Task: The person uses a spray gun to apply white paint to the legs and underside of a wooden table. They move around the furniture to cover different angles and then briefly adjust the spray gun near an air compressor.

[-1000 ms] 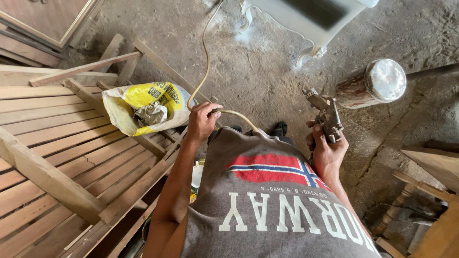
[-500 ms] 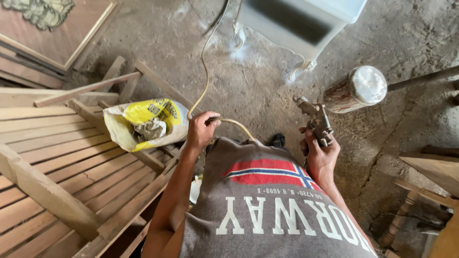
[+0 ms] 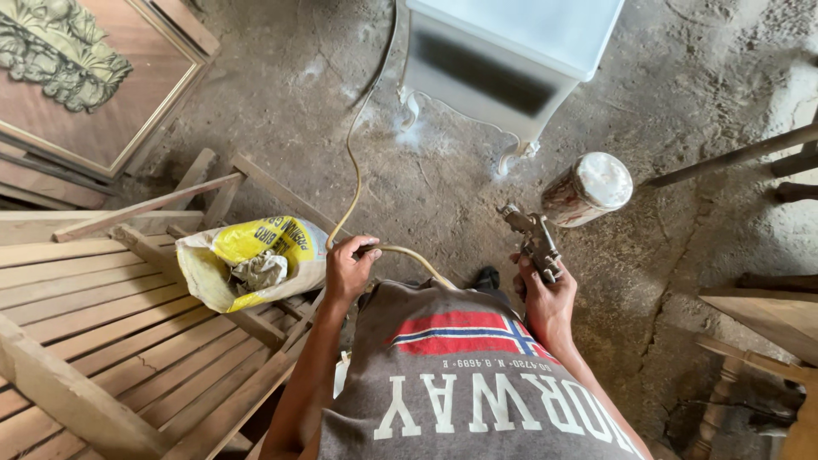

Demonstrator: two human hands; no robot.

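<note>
The fingers [image 3: 555, 274] of the right hand [image 3: 545, 298] are clenched round the handle of a spray gun [image 3: 532, 238], which points away from the body toward the white cabinet [image 3: 511, 60] on the floor ahead. The gun's metal cup [image 3: 588, 189] sits tilted on top, its pale lid facing the camera. The fingers of the left hand [image 3: 348, 268] are wrapped round the air hose [image 3: 358, 170], holding a loop of it up at waist height; one run of hose goes up across the dirt floor [image 3: 682, 128] past the cabinet's curved leg, the other bends across the front of the grey shirt [image 3: 469, 383] toward the gun.

To do this well, I would judge that the grip on the gun should stay firm, with the wrist straight so the nozzle faces the cabinet squarely rather than at a slant. The cup is tilted, so keeping the gun closer to level would help it feed evenly. The left hand's job looks like hose management: keep the slack lifted and off to the side, so it neither drags through the dust nor brushes the cabinet's side.

Just beside the left hand, a yellow and white sack [image 3: 251, 264] with crumpled rags inside rests on a slatted wooden bench [image 3: 94, 315]. A carved wooden panel [image 3: 77, 77] leans at the upper left.
</note>
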